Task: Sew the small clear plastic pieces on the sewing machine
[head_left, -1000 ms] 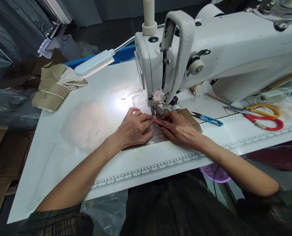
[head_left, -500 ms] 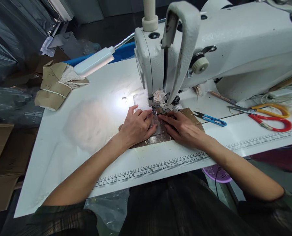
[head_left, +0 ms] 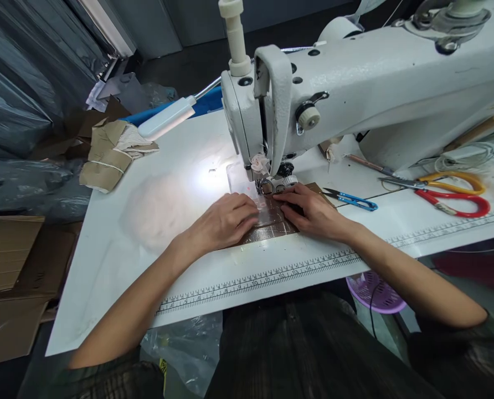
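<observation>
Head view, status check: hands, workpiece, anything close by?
Left hand and right hand flat on brown piece at presser foot. Blue snips right of it, apart.

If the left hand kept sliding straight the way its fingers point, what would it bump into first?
Most likely the right hand. The left hand lies flat on the brown piece, its fingers pointing right, just short of the presser foot of the sewing machine.

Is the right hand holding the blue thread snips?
No, the right hand lies flat on the brown fabric piece by the presser foot, while the blue thread snips lie apart on the table.
</observation>
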`<act>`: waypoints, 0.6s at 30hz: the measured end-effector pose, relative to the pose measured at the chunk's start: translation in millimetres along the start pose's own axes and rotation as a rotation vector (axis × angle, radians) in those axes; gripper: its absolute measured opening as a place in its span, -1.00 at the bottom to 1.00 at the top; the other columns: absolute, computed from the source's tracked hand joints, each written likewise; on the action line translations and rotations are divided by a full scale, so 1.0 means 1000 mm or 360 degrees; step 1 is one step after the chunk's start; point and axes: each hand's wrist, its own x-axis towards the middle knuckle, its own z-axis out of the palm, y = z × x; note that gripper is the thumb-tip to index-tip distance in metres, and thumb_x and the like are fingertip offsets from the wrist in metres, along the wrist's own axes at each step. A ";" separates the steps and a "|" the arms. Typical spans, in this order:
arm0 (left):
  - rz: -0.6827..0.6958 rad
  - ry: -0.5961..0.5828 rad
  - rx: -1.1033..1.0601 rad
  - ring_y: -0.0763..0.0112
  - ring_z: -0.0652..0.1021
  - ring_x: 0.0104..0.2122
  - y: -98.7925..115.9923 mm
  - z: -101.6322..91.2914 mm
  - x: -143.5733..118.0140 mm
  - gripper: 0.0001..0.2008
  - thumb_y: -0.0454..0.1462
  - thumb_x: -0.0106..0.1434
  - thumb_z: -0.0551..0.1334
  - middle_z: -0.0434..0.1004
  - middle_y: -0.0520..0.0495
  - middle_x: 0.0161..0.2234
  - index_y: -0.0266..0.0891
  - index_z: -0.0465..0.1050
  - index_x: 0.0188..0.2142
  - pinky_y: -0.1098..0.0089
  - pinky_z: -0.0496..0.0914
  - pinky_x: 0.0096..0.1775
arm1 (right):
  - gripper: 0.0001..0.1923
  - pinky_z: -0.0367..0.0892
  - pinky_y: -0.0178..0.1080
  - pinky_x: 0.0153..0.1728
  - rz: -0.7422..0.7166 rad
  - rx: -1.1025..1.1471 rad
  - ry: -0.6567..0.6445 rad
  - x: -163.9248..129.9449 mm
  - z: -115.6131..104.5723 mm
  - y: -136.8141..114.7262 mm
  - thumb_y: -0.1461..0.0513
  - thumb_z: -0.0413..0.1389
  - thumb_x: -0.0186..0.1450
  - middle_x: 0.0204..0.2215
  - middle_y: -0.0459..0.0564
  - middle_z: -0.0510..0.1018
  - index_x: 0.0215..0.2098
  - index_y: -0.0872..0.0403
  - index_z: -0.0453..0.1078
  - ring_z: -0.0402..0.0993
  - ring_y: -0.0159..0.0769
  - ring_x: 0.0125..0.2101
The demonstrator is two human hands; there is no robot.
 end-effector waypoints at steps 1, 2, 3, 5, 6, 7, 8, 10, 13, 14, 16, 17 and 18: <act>0.0010 -0.0021 -0.0079 0.31 0.55 -0.17 0.002 0.003 -0.003 -0.84 -0.27 0.39 0.15 0.55 -0.16 -0.16 -0.28 0.47 -0.12 0.25 0.47 -0.14 | -0.66 0.44 0.00 -0.03 -0.0011 0.0016 -0.0037 0.002 -0.003 0.001 0.26 0.02 0.39 -0.08 0.15 0.49 0.09 0.10 0.45 0.48 -0.11 -0.10; 0.0004 -0.0022 -0.0131 0.32 0.55 -0.16 0.003 0.007 -0.005 -0.84 -0.26 0.39 0.16 0.55 -0.16 -0.15 -0.27 0.47 -0.12 0.25 0.47 -0.12 | -0.67 0.43 -0.02 -0.03 -0.0024 0.0023 -0.0090 0.004 -0.006 0.001 0.25 0.03 0.39 -0.09 0.14 0.51 0.07 0.09 0.46 0.48 -0.12 -0.11; -0.0014 -0.0004 -0.0153 0.33 0.56 -0.16 0.004 0.011 -0.006 -0.84 -0.26 0.40 0.17 0.55 -0.15 -0.15 -0.26 0.48 -0.13 0.25 0.47 -0.11 | -0.68 0.43 -0.04 -0.05 -0.0038 0.0017 -0.0159 0.007 -0.010 0.002 0.24 0.03 0.39 -0.11 0.13 0.52 0.06 0.09 0.47 0.48 -0.13 -0.12; -0.0054 0.0062 -0.0132 0.35 0.56 -0.20 0.004 0.017 -0.008 -0.85 -0.26 0.40 0.16 0.56 -0.13 -0.17 -0.25 0.49 -0.19 0.26 0.46 -0.15 | -0.70 0.41 -0.09 -0.08 -0.0064 -0.0031 -0.0317 0.015 -0.019 0.001 0.22 0.04 0.38 -0.14 0.11 0.55 0.02 0.08 0.50 0.49 -0.14 -0.15; -0.0061 0.0090 -0.0099 0.37 0.56 -0.23 0.004 0.019 -0.008 -0.85 -0.27 0.41 0.16 0.57 -0.12 -0.19 -0.25 0.50 -0.22 0.27 0.45 -0.18 | -0.71 0.40 -0.11 -0.11 -0.0069 -0.0058 -0.0394 0.020 -0.023 0.000 0.22 0.05 0.37 -0.16 0.10 0.56 -0.02 0.08 0.51 0.49 -0.15 -0.17; -0.0057 0.0108 -0.0058 0.37 0.56 -0.25 0.004 0.021 -0.008 -0.84 -0.28 0.41 0.16 0.57 -0.11 -0.20 -0.25 0.50 -0.24 0.28 0.43 -0.20 | -0.73 0.39 -0.14 -0.13 -0.0064 -0.0074 -0.0465 0.025 -0.027 0.000 0.23 0.05 0.36 -0.20 0.08 0.58 -0.06 0.08 0.53 0.50 -0.16 -0.20; -0.0038 0.0117 -0.0015 0.38 0.56 -0.27 0.003 0.021 -0.008 -0.84 -0.28 0.41 0.16 0.58 -0.10 -0.21 -0.25 0.50 -0.25 0.28 0.41 -0.22 | -0.74 0.37 -0.18 -0.17 -0.0046 -0.0072 -0.0524 0.030 -0.029 -0.001 0.23 0.05 0.36 -0.24 0.06 0.59 -0.10 0.09 0.54 0.49 -0.19 -0.24; 0.0015 0.0108 0.0056 0.38 0.56 -0.28 0.003 0.020 -0.008 -0.85 -0.28 0.40 0.16 0.59 -0.10 -0.21 -0.25 0.50 -0.24 0.29 0.38 -0.25 | -0.77 0.33 -0.25 -0.27 0.0018 -0.0020 -0.0589 0.038 -0.030 0.000 0.24 0.04 0.35 -0.35 0.02 0.59 -0.20 0.10 0.55 0.47 -0.26 -0.34; 0.0087 0.0100 0.0169 0.39 0.56 -0.31 0.004 0.018 -0.009 -0.86 -0.32 0.38 0.17 0.62 -0.08 -0.20 -0.23 0.51 -0.25 0.28 0.36 -0.26 | -0.76 0.24 -0.31 -0.36 0.0146 0.0108 -0.0447 0.041 -0.023 0.003 0.23 0.03 0.35 -0.41 -0.02 0.55 -0.25 0.13 0.53 0.40 -0.33 -0.41; 0.0102 0.0116 0.0213 0.39 0.56 -0.33 0.004 0.018 -0.009 -0.86 -0.34 0.37 0.17 0.62 -0.08 -0.21 -0.23 0.51 -0.26 0.26 0.37 -0.24 | -0.76 0.21 -0.31 -0.38 0.0181 0.0138 -0.0361 0.040 -0.020 0.004 0.23 0.03 0.34 -0.40 -0.03 0.55 -0.24 0.14 0.53 0.38 -0.34 -0.42; 0.0104 0.0204 0.0282 0.38 0.57 -0.34 0.007 0.019 -0.009 -0.87 -0.37 0.34 0.17 0.64 -0.07 -0.23 -0.23 0.51 -0.28 0.23 0.38 -0.21 | -0.76 0.17 -0.32 -0.41 0.0219 0.0165 -0.0230 0.036 -0.014 0.007 0.23 0.03 0.32 -0.39 -0.03 0.53 -0.23 0.15 0.53 0.35 -0.36 -0.44; 0.0076 0.0269 0.0301 0.37 0.57 -0.33 0.008 0.019 -0.009 -0.87 -0.38 0.32 0.17 0.64 -0.07 -0.24 -0.23 0.50 -0.29 0.22 0.39 -0.21 | -0.76 0.16 -0.32 -0.42 0.0217 0.0164 -0.0198 0.034 -0.012 0.007 0.23 0.03 0.32 -0.41 -0.04 0.52 -0.23 0.15 0.53 0.33 -0.37 -0.45; 0.0032 0.0341 0.0308 0.36 0.58 -0.33 0.010 0.020 -0.008 -0.88 -0.38 0.31 0.18 0.64 -0.07 -0.25 -0.23 0.49 -0.31 0.22 0.39 -0.21 | -0.76 0.14 -0.33 -0.43 0.0206 0.0157 -0.0183 0.032 -0.010 0.007 0.22 0.04 0.32 -0.42 -0.05 0.50 -0.23 0.16 0.53 0.31 -0.38 -0.47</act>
